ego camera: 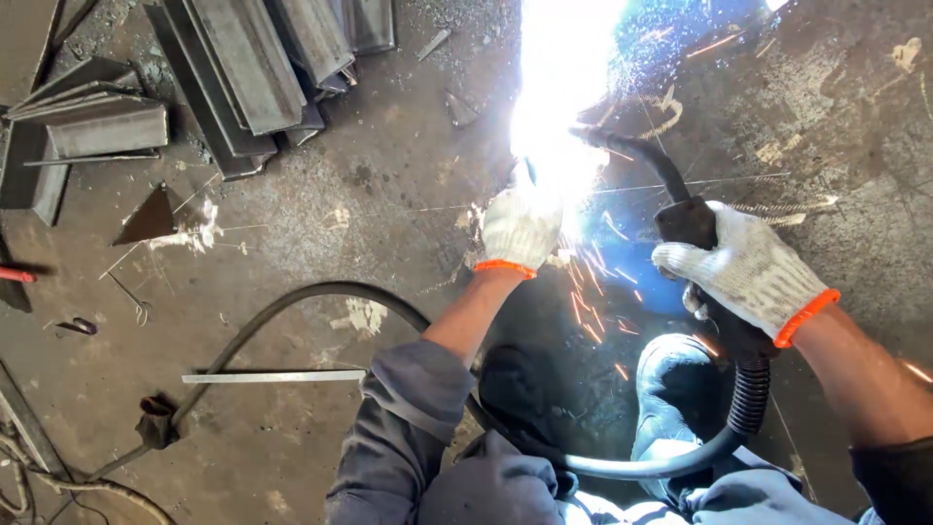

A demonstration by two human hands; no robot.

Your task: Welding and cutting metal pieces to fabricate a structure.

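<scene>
Head camera looked down on a stained metal floor (389, 194) strewn with scrap: a stack of steel angle sections (243, 68) lay at the upper left, a thin flat strip (277, 376) lay near the left knee, and a black cable (292, 311) curved across the floor between them. A blinding white arc glare (559, 107) washed out whatever was being joined, and orange sparks scattered below it. The left hand (522, 228), in a white knit glove, reached forward with its palm down beside the glare; whether its fingers pressed or gripped anything could not be told. The right hand (743, 267), gloved alike, was clamped around the welding torch (685, 219). The torch's long axis ran from lower right up and left, its curved neck pointing into the glare, the ribbed hose (748, 394) trailing down toward the knees.
</scene>
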